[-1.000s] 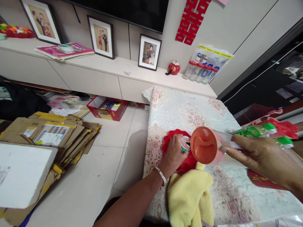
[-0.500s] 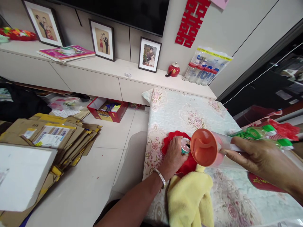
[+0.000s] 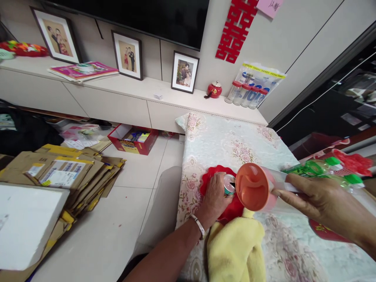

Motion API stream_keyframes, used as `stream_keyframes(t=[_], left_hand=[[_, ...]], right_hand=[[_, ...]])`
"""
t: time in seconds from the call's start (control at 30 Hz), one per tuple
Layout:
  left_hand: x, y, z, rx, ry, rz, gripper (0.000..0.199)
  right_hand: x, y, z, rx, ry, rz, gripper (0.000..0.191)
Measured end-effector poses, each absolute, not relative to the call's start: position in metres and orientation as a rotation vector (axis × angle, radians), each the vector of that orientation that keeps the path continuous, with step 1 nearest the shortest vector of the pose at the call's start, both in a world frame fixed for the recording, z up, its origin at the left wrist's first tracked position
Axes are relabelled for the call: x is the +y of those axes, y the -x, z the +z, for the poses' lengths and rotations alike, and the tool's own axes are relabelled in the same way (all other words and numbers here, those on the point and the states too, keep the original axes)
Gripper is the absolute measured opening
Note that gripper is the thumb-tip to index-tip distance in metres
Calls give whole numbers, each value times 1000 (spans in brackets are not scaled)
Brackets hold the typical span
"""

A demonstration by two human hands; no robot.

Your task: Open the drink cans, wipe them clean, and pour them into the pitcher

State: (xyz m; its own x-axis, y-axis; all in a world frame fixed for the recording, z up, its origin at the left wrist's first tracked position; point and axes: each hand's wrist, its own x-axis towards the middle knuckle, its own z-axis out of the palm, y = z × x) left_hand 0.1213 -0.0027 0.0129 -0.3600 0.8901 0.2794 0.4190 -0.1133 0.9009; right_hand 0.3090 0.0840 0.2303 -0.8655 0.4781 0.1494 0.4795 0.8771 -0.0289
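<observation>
The can (image 3: 228, 183) is held by the left fingers (image 3: 217, 185), apparently for steadiness; the tilted jug (image 3: 253, 186), by the right fingers (image 3: 295, 200).

A home living room — framed photos (image 3: 128, 56), wall-mounted television (image 3: 141, 19), floral tablecloth (image 3: 217, 137)

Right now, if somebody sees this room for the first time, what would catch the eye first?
Probably the orange jug in the right hand, tipped toward the can in the left hand, with the red tray beneath. Then perhaps the red paper sign on the wall, right of the television, and the yellow cloth, nearer than the tray.
</observation>
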Motion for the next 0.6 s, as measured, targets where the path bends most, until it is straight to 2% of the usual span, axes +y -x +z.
stream_keyframes(t=[0.6], left_hand=[[-3, -121, 16, 1727, -1423, 1495, 62]], right_hand=[[82, -305, 233, -2939, 741, -59, 43]])
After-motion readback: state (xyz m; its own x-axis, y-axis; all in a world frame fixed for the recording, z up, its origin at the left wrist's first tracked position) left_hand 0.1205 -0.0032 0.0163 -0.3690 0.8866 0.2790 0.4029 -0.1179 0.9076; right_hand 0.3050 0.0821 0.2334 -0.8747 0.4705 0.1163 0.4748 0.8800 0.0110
